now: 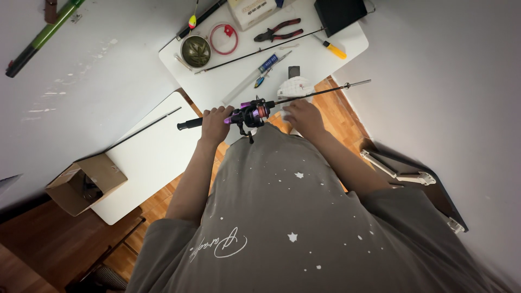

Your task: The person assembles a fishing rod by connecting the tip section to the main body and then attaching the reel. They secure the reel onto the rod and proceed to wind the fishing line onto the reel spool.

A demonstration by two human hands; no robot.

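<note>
reel already seated on the rod, both hands on the work

reel (254, 113) sits mounted on the short fishing rod (304, 96), just ahead of the black grip, so by my reading the fitting of reel to rod is done; whether line has been threaded cannot be told, no line shows along the blank. the left hand (216, 123) is clenched round the dark foam handle behind the reel, holding the rod level above the near edge of the white table (228, 87). the right hand (304, 116) lies on the rod just past the reel, fingers curled down; whether it grips the blank or only rests there is unclear.

the reel is glossy black and purple metal with a reddish spool, compact and rounded, its crank arm hanging downward. the rod is a thin, stiff black shaft ending in a pale metal tip. behind it lie a crumpled white cloth (294, 86), red-handled pliers (278, 31), a yellow-handled screwdriver (331, 49), a round greenish tin (196, 51) and a red ring of coiled line (223, 39). an open cardboard box (87, 183) sits on a second white board to the left.
</note>
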